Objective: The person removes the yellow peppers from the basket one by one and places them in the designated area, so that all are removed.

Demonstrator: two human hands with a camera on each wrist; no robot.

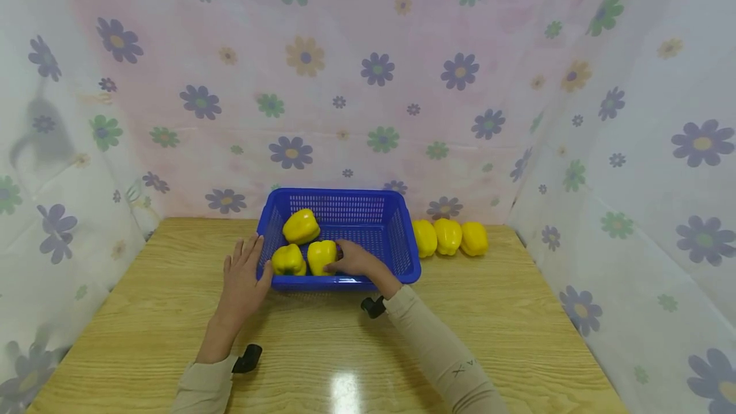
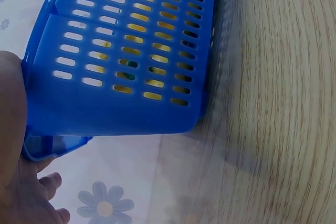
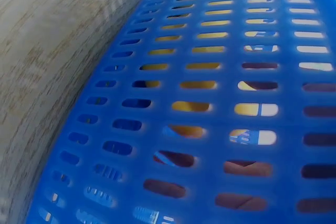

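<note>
A blue plastic basket with slotted walls stands on the wooden table. Inside its left half are three yellow bell peppers: one at the back, one in the front left corner, and one beside it. My right hand reaches over the front rim and grips that last pepper from its right side. My left hand rests against the basket's front left corner, its fingers extended along the outside. In the right wrist view, the slotted wall partly hides my right hand.
Three more yellow bell peppers stand in a row just right of the basket: a near one, a middle one and an outer one. Flowered cloth hangs behind the table and along both sides.
</note>
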